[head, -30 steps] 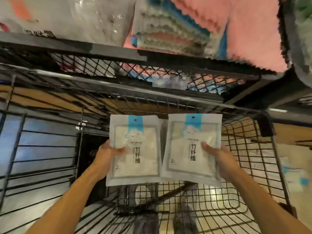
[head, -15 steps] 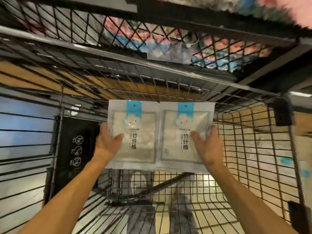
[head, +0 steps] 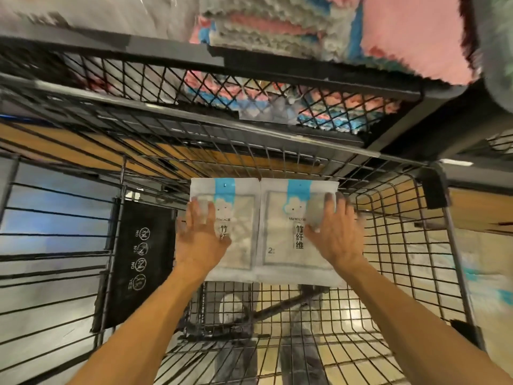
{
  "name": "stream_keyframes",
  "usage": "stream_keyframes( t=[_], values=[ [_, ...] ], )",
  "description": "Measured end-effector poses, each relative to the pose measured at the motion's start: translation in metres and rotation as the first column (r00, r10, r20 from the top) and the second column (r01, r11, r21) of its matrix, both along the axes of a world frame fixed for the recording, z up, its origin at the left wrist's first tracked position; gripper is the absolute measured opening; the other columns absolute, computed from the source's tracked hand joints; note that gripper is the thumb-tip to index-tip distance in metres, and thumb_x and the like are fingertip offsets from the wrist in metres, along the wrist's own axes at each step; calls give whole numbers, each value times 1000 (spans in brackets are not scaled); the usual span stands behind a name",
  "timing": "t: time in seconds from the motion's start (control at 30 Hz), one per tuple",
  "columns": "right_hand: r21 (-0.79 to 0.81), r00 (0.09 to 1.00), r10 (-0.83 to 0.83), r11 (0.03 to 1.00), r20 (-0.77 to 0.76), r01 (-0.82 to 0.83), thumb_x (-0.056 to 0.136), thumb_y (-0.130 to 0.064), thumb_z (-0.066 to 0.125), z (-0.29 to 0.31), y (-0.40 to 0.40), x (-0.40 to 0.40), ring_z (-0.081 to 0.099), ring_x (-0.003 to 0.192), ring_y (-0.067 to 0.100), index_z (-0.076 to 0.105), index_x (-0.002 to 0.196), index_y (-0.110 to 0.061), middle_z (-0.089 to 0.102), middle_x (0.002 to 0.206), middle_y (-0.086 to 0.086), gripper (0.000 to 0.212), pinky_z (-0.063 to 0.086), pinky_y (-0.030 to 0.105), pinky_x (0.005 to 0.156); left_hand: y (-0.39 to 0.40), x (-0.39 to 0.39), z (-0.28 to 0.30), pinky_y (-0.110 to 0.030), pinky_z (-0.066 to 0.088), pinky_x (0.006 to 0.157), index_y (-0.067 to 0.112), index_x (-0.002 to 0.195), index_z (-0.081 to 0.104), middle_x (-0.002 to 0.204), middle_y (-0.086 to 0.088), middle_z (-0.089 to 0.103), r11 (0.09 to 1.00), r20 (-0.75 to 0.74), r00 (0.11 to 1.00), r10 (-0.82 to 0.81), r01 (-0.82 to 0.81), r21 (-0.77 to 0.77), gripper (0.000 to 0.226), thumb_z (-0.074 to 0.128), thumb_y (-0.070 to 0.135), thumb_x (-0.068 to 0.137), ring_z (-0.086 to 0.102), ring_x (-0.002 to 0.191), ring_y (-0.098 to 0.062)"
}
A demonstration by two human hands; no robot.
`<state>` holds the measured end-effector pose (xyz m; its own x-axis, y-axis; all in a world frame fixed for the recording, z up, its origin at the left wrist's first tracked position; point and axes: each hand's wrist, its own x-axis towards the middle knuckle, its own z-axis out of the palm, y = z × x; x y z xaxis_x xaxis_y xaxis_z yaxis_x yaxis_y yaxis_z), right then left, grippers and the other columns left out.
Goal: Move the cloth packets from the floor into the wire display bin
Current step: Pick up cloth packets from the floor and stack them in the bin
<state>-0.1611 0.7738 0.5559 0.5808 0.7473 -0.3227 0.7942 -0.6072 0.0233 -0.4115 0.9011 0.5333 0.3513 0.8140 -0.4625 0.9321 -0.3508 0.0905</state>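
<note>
Two cloth packets, side by side and touching at their inner edges: the left packet (head: 238, 232) and the right packet (head: 288, 232), each with one blue strip at its top and one cloud figure below it. Two hands, the left hand (head: 198, 237) flat on the left one, the right hand (head: 337, 232) flat on the right one. One wire display bin (head: 410, 245). One black sign (head: 141, 254) bearing four round symbols. One mesh shelf (head: 166, 79) above, its stacked cloths too blurred to count.
</note>
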Motion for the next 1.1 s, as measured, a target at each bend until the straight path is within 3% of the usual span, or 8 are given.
stream_keyframes(
  t=[0.1,0.33,0.63,0.8,0.97,1.1],
  values=[
    [-40,997,72,997,-7,-72,94,-71,45,32,5,7,29,153,34,22,161,-17,30,166,13,89,27,59,121,0,12,36,-53,-2,124,25,163,2,170,-10,-14,994,-33,995,-94,95,53,84,26,71,96,-10,158,-26],
    [14,993,120,993,4,-120,97,-72,37,129,0,27,22,157,32,24,163,-25,28,169,7,82,15,59,126,15,33,143,-62,4,124,26,163,13,171,-9,3,977,-45,991,-126,132,168,90,10,77,88,2,158,-26],
    [153,995,103,983,-1,-102,96,-71,38,258,-4,44,24,156,31,34,159,-27,35,166,6,77,14,65,124,10,48,295,-70,-1,119,32,163,12,172,-6,0,972,-38,998,-50,58,230,86,15,81,92,-6,158,-25],
    [267,993,117,957,-3,-112,95,-72,39,325,2,43,35,149,29,44,150,-28,47,156,1,71,19,67,121,4,52,377,-68,-1,120,34,163,10,172,-7,-3,967,-13,999,-33,35,252,86,15,82,92,-6,158,-27],
    [317,990,140,939,-3,-132,97,-74,34,398,1,52,25,155,28,34,156,-28,35,166,1,75,17,66,122,2,55,454,-68,3,121,33,162,13,172,-7,3,949,42,997,-66,50,312,81,16,78,95,0,158,-27],
    [343,996,91,935,24,-93,98,-76,29,456,-19,63,17,159,26,26,161,-28,23,171,2,79,12,65,123,-1,75,498,-71,-3,119,37,162,9,172,-3,0,937,32,994,-106,89,337,80,11,79,94,1,158,-27]
  ],
)
